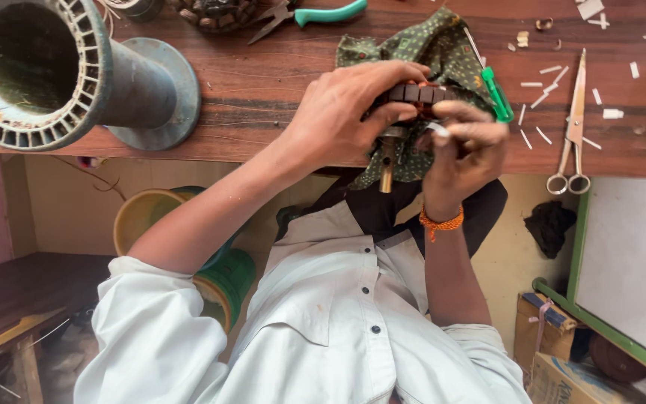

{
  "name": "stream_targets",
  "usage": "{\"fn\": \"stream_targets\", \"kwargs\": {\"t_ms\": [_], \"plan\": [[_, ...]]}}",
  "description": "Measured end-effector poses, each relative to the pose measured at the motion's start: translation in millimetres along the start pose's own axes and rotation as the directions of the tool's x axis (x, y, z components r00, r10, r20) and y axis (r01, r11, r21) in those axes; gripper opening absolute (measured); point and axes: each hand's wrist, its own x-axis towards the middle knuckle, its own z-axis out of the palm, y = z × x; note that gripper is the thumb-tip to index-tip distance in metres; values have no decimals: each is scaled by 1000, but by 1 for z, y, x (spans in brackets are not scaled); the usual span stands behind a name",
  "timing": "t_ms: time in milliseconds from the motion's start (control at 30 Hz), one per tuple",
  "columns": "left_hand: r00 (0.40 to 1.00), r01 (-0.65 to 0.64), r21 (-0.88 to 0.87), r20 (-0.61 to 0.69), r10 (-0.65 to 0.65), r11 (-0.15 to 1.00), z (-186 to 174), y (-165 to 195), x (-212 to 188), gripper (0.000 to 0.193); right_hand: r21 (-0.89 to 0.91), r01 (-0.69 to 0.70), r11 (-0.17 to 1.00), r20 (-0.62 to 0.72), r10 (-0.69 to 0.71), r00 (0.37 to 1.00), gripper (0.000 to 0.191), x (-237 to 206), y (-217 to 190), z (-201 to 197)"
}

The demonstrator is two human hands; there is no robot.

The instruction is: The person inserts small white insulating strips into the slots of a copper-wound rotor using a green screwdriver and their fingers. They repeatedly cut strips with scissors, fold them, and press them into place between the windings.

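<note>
Wooden surface (pixel 263 82) carrying a green patterned cloth (pixel 443 45), on which a small motor armature (pixel 413 93) rests at the near edge. Its dark slotted core lies crosswise, and its shaft (pixel 387 161) points toward six o'clock, off the surface edge. The left hand (pixel 338 112) comes from eight o'clock and wraps the core from above, fingers (pixel 398 75) clenched on it. The right hand (pixel 465 150), at four o'clock from the core, pinches a small pale strip (pixel 437 129) against the core's right end; both hands touch the armature. A green-handled tool (pixel 496 93) lies just beside the core at three o'clock; scissors (pixel 573 127) lie well apart.
</note>
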Motion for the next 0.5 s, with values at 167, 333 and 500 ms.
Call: {"fn": "stream_targets", "kwargs": {"t_ms": [167, 333, 500], "plan": [[999, 3, 56, 48, -6, 998, -5, 3, -6, 34, -229, 112, 967, 13, -112, 994, 21, 9, -5, -6], [999, -38, 111, 5, 37, 993, -2, 5, -8, 35, -451, 301, 840, 135, -269, 954, 15, 20, -17, -3], [998, -59, 128, -4, 60, 990, -2, 6, -6, 35, -491, 501, 712, 408, -320, 855, 21, 40, -35, -15]]}}
